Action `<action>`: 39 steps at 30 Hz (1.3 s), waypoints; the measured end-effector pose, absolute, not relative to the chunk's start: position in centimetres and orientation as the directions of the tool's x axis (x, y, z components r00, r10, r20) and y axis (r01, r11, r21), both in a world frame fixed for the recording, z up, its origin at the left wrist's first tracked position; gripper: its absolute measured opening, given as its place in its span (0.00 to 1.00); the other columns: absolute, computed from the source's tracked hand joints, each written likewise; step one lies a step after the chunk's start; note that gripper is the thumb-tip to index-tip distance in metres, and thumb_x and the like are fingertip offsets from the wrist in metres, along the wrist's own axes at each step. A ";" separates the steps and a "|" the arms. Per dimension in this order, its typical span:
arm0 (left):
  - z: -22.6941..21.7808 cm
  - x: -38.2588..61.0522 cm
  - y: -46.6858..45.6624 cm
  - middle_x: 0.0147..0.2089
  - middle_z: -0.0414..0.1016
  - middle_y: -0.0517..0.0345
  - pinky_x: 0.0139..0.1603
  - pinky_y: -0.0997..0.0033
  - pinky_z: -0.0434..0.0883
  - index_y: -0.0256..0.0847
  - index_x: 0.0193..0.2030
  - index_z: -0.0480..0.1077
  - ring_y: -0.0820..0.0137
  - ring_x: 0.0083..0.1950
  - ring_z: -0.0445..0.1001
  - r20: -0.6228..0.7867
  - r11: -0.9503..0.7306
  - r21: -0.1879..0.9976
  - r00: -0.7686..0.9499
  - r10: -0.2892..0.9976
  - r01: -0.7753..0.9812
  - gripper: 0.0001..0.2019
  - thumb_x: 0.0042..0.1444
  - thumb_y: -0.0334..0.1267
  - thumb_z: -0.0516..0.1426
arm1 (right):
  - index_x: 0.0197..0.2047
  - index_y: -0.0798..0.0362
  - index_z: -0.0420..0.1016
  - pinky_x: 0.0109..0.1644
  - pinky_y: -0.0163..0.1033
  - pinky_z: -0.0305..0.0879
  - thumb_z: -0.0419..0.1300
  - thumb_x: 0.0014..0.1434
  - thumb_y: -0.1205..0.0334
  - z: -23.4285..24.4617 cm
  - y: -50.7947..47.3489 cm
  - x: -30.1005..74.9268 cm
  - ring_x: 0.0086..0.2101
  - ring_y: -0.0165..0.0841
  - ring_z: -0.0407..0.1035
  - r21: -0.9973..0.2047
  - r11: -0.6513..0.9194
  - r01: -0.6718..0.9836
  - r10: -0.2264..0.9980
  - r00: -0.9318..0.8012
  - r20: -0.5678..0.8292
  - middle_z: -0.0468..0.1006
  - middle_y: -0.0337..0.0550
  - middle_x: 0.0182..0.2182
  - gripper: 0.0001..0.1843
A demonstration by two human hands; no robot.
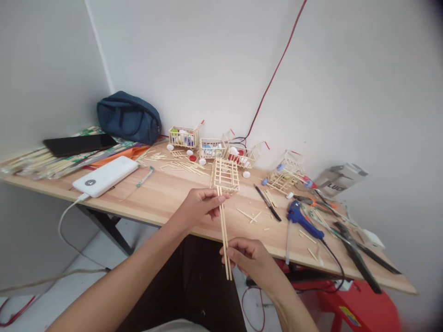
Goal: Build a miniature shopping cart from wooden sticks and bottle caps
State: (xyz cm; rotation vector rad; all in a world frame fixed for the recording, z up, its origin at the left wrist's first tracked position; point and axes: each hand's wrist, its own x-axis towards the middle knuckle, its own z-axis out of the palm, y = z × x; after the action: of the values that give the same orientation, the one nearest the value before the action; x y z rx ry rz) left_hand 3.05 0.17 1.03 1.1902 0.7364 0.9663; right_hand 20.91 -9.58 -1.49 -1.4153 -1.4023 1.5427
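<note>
Two thin wooden sticks point(224, 226) lie side by side, slanting over the table's front edge. My left hand point(204, 205) pinches them near their upper ends. Lower down, my right hand point(247, 258) is closed on the same sticks, with their bottom ends showing past the fingers. Just beyond my left hand stands a small crate-like frame of sticks point(225, 174) on the wooden table point(166, 198). Several short cut sticks point(188, 166) are scattered to its left.
Several small stick carts point(183, 137) with bottle-cap wheels line the wall. At right lie a blue glue gun point(302, 220), a black pen-like knife point(267, 203) and large scissors point(358, 253). A white power bank point(106, 176), a phone point(79, 144) and a blue pouch point(129, 117) occupy the left.
</note>
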 end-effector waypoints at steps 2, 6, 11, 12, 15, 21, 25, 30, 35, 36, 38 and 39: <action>1.3 3.0 0.3 0.21 0.67 0.63 0.24 0.79 0.64 0.33 0.31 0.76 0.80 0.22 0.66 0.031 0.072 0.972 0.425 0.905 -0.223 0.16 0.48 0.48 0.64 | 0.36 0.55 0.82 0.21 0.30 0.47 0.65 0.53 0.44 -1.1 -9.5 20.8 0.21 0.22 0.59 -0.946 -0.261 0.190 0.923 -0.237 -0.302 0.78 0.42 0.26 0.21; 1.6 3.0 0.9 0.20 0.68 0.62 0.23 0.79 0.65 0.32 0.31 0.75 0.79 0.21 0.66 0.004 0.105 0.967 0.428 0.904 -0.232 0.20 0.44 0.51 0.66 | 0.36 0.56 0.82 0.22 0.30 0.47 0.65 0.53 0.45 -0.7 -9.4 20.7 0.22 0.23 0.61 -0.948 -0.278 0.156 0.924 -0.225 -0.309 0.79 0.45 0.27 0.21; 1.4 2.7 1.5 0.20 0.68 0.62 0.22 0.79 0.65 0.31 0.34 0.75 0.78 0.21 0.66 -0.040 0.150 0.957 0.403 0.915 -0.246 0.25 0.39 0.53 0.68 | 0.38 0.57 0.82 0.21 0.30 0.47 0.64 0.55 0.45 -0.7 -9.2 20.6 0.20 0.22 0.59 -0.949 -0.279 0.147 0.925 -0.224 -0.306 0.80 0.46 0.27 0.22; 1.3 2.6 1.5 0.21 0.68 0.62 0.22 0.79 0.65 0.31 0.34 0.75 0.78 0.21 0.67 -0.043 0.152 0.957 0.398 0.916 -0.246 0.25 0.39 0.53 0.68 | 0.38 0.57 0.82 0.21 0.30 0.47 0.64 0.55 0.45 -0.7 -9.1 20.6 0.20 0.21 0.58 -0.950 -0.277 0.143 0.925 -0.228 -0.304 0.80 0.46 0.27 0.22; 1.1 1.8 2.1 0.22 0.69 0.61 0.21 0.79 0.64 0.31 0.36 0.75 0.79 0.20 0.65 -0.055 0.151 0.961 0.376 0.925 -0.231 0.23 0.42 0.52 0.66 | 0.36 0.58 0.82 0.21 0.29 0.47 0.64 0.55 0.46 -0.8 -9.0 20.7 0.21 0.23 0.61 -0.955 -0.269 0.128 0.927 -0.235 -0.293 0.79 0.46 0.27 0.21; 0.8 -2.9 5.9 0.16 0.61 0.67 0.17 0.81 0.54 0.33 0.40 0.76 0.82 0.16 0.56 0.025 -0.024 1.000 0.106 0.994 -0.017 0.16 0.51 0.45 0.61 | 0.35 0.57 0.80 0.21 0.29 0.48 0.64 0.55 0.46 -1.0 -9.1 21.0 0.22 0.24 0.62 -0.958 -0.271 0.097 0.934 -0.214 -0.286 0.78 0.45 0.27 0.20; -0.4 -5.8 8.4 0.15 0.61 0.66 0.17 0.79 0.55 0.32 0.36 0.74 0.80 0.15 0.57 0.004 -0.004 0.986 0.004 1.000 0.165 0.12 0.53 0.40 0.57 | 0.35 0.58 0.79 0.21 0.29 0.48 0.64 0.55 0.46 -1.1 -9.2 21.0 0.21 0.22 0.60 -0.963 -0.259 0.077 0.935 -0.229 -0.270 0.77 0.44 0.27 0.21; -2.0 -6.6 9.4 0.19 0.69 0.60 0.19 0.75 0.61 0.34 0.30 0.71 0.77 0.16 0.62 -0.022 0.030 0.964 -0.031 0.999 0.265 0.11 0.51 0.42 0.57 | 0.34 0.58 0.79 0.20 0.28 0.47 0.64 0.53 0.43 -1.4 -9.2 20.7 0.21 0.23 0.60 -0.955 -0.286 0.083 0.928 -0.224 -0.298 0.76 0.43 0.26 0.22; -1.7 -6.9 9.7 0.15 0.67 0.59 0.23 0.73 0.62 0.38 0.20 0.67 0.73 0.16 0.64 -0.002 0.029 0.869 -0.055 0.998 0.493 0.14 0.51 0.43 0.58 | 0.34 0.57 0.78 0.19 0.29 0.47 0.64 0.53 0.43 -1.7 -9.4 20.6 0.20 0.23 0.60 -0.954 -0.289 0.074 0.926 -0.232 -0.299 0.76 0.43 0.25 0.23; -1.5 -7.1 9.7 0.14 0.66 0.59 0.25 0.72 0.62 0.38 0.19 0.67 0.72 0.17 0.65 0.019 0.020 0.837 -0.066 0.998 0.547 0.15 0.51 0.43 0.59 | 0.34 0.57 0.78 0.19 0.29 0.47 0.64 0.53 0.43 -1.7 -9.5 20.6 0.20 0.22 0.59 -0.955 -0.288 0.071 0.924 -0.240 -0.297 0.76 0.43 0.25 0.23; -0.9 -7.4 9.5 0.15 0.67 0.56 0.29 0.70 0.63 0.38 0.19 0.67 0.67 0.22 0.69 0.082 0.000 0.768 -0.098 0.992 0.641 0.13 0.50 0.42 0.60 | 0.34 0.57 0.78 0.19 0.29 0.46 0.64 0.54 0.43 -1.6 -9.7 20.5 0.18 0.21 0.57 -0.954 -0.291 0.067 0.921 -0.250 -0.299 0.76 0.42 0.25 0.22; -0.6 -7.5 9.3 0.18 0.70 0.54 0.32 0.69 0.64 0.38 0.22 0.69 0.64 0.27 0.71 0.115 -0.005 0.740 -0.119 0.986 0.673 0.11 0.49 0.42 0.60 | 0.34 0.57 0.78 0.19 0.29 0.45 0.64 0.54 0.43 -1.5 -9.8 20.4 0.18 0.20 0.56 -0.954 -0.293 0.063 0.921 -0.251 -0.299 0.76 0.42 0.25 0.22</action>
State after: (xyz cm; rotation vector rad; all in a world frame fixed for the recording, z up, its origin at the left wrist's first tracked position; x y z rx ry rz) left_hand -7.46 9.31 -0.60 1.7110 1.8333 0.9337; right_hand 20.42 -9.79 -1.51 -1.3162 -1.2619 1.6222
